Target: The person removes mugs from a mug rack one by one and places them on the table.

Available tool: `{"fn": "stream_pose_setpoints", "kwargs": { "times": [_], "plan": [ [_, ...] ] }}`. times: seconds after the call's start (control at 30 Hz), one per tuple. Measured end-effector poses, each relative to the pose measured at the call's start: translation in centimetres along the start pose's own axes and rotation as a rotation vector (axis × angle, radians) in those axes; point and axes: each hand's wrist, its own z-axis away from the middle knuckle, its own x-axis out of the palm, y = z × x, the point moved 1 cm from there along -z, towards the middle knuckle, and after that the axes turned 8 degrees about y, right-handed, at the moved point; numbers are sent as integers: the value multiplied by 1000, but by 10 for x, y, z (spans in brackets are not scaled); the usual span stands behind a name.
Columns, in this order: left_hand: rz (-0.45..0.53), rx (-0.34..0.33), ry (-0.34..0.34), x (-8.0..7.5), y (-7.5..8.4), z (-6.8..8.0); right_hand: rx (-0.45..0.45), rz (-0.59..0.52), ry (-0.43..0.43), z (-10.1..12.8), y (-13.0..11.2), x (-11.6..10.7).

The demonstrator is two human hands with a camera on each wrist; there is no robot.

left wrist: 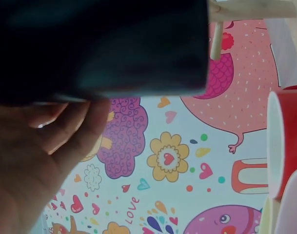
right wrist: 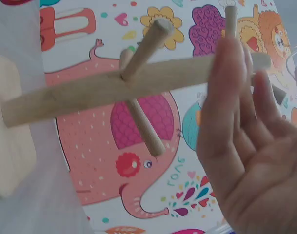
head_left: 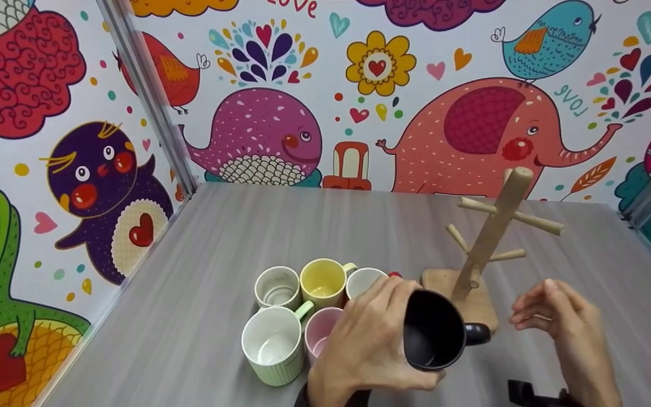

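Seven mugs in all: one black mug (head_left: 434, 333), held in one hand, and six more on the table. One wooden mug tree (head_left: 492, 237). Two hands.

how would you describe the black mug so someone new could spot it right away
Find the wooden mug tree on the grey table; just in front of its base, the left hand grips the black mug, tipped on its side with the handle pointing right. It is the only black mug, and the only one lifted from the pale cluster of mugs.
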Motion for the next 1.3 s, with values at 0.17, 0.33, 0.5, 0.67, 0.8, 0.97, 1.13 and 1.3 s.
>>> {"fn": "stream_pose_setpoints", "kwargs": {
  "times": [0.17, 0.33, 0.5, 0.67, 0.8, 0.97, 1.13, 1.3],
  "plan": [
    [-45, 8, -63, 12, -5, 2, 48, -56, 216, -2, 2, -6],
    [-67, -31, -134, 21, -9, 6, 66, 71, 363, -4, 4, -3],
    [-98, -51, -202, 25, -11, 8, 15, 293, 428, -5, 4, 4],
    [-141, -49, -237, 29, -11, 11, -49, 440, 430, -5, 6, 6],
    [-181, -41, -254, 32, -13, 13, -82, 490, 436, -5, 7, 8],
    [-197, -46, -303, 35, -14, 15, -147, 529, 437, -5, 7, 10],
    [-214, -55, -347, 38, -15, 17, -177, 544, 428, -5, 6, 11],
    [-251, -41, -370, 42, -17, 20, -223, 596, 419, -5, 7, 13]
  ]
}}
